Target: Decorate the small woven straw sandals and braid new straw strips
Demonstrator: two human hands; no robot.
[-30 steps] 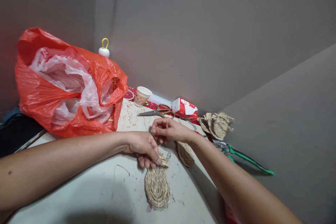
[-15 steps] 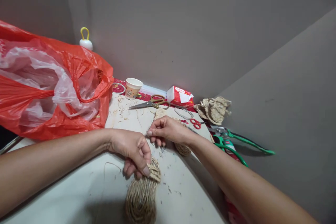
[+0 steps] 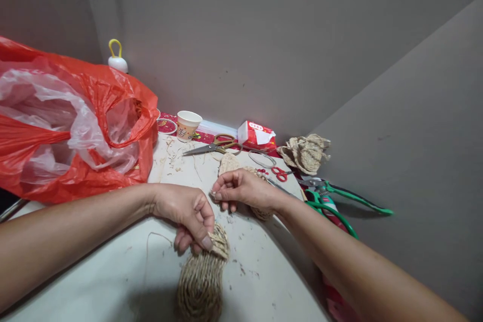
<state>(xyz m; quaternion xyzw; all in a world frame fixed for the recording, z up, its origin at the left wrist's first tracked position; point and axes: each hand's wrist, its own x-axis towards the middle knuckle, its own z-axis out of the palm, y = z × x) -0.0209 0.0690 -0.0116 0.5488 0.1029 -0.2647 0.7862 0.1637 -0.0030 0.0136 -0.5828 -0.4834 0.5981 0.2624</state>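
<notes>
A woven piece of tan twisted cord (image 3: 202, 282) hangs at the lower middle, over the white board. My left hand (image 3: 194, 221) pinches its upper end between thumb and fingers. Just up and to the right, my right hand (image 3: 236, 190) is closed, thumb against fingertips, on something small and pale that I cannot make out. More coiled tan pieces (image 3: 228, 163) lie behind and under my right hand, partly hidden by it.
A red plastic bag (image 3: 81, 121) fills the left side. Along the back are a paper cup (image 3: 187, 127), large scissors (image 3: 211, 147), a red tissue pack (image 3: 257, 137), red scissors (image 3: 279, 174) and woven tan pieces (image 3: 306, 153). Green-handled cutters (image 3: 347, 196) lie at the right.
The view has shifted a little, so most things sit slightly further left. Both hands keep their closed grips, with hardly any movement.
</notes>
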